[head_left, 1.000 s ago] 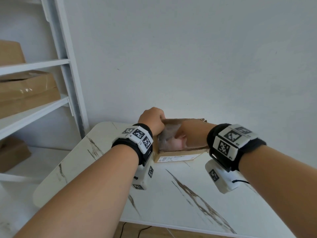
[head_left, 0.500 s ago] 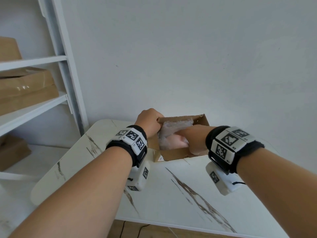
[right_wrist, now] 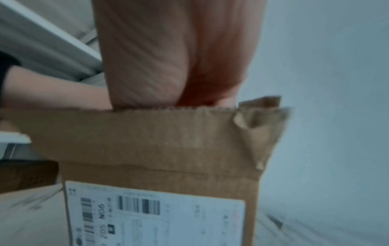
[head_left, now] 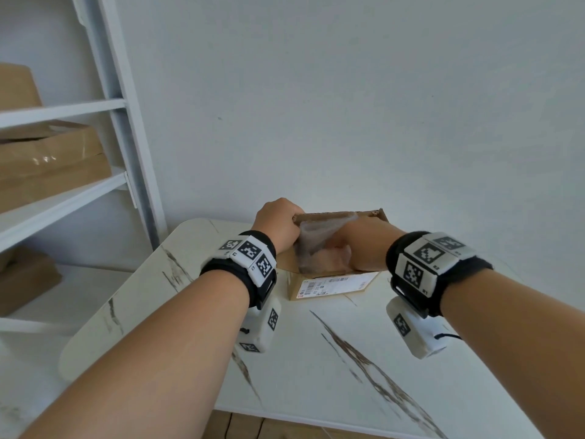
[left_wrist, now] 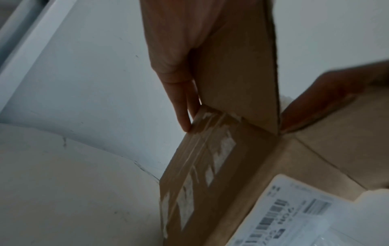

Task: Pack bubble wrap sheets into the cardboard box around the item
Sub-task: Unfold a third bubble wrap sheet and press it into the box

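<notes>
A small cardboard box (head_left: 332, 288) with a white shipping label stands on the marble table (head_left: 316, 359) near its far edge. My left hand (head_left: 278, 221) grips the box's upright left flap (left_wrist: 238, 66), fingers (left_wrist: 181, 99) down its outer side. My right hand (head_left: 364, 245) reaches over the front wall (right_wrist: 168, 141) into the box. It presses on a clear bubble wrap sheet (head_left: 316, 245) that rises toward the left flap. Its fingers (left_wrist: 315, 99) look straight. The item inside is hidden.
A white shelf unit (head_left: 63, 191) stands to the left and holds brown cardboard boxes (head_left: 47, 160). A plain wall is close behind the box. The near half of the table lies between my forearms.
The box tipped toward me half a second ago and now sits flatter, its label showing again. The bubble wrap is pulled higher against the left flap. Both hands stay on the box.
</notes>
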A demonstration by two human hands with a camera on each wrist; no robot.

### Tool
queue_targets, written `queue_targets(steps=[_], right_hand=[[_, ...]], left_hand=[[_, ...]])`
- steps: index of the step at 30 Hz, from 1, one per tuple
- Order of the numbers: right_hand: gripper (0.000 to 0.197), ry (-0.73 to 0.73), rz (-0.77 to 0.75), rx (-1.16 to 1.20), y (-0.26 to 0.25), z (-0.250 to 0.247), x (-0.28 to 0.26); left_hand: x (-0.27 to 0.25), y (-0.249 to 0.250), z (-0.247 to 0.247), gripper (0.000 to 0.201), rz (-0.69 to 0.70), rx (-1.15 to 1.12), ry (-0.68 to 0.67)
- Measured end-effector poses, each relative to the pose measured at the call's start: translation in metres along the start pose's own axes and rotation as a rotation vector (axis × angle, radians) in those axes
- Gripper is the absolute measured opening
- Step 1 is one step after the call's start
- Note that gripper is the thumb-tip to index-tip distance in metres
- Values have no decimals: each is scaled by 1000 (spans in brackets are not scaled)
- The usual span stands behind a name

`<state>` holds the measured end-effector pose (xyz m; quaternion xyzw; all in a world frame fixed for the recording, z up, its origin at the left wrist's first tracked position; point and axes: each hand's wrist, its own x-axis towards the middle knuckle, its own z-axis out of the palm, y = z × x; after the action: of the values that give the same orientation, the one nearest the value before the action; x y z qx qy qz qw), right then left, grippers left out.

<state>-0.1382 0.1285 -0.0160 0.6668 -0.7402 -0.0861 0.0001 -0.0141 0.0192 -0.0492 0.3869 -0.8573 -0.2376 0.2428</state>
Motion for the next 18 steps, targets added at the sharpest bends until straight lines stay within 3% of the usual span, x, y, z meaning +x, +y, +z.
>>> queue_targets(steps=[5, 11, 16, 18], right_hand=[[31, 390, -43, 3, 7, -9, -12], [16, 596, -156, -102, 8, 14, -14], [22, 614, -137, 27, 8, 9, -16], [25, 534, -70, 65, 7, 6, -16]], left_hand=[[-3, 5, -2, 44, -18, 15, -1], [-6, 6, -2, 28, 1, -13, -2], [-5, 5, -1, 27, 7, 1, -1], [-3, 3, -1, 28, 10, -4, -7]])
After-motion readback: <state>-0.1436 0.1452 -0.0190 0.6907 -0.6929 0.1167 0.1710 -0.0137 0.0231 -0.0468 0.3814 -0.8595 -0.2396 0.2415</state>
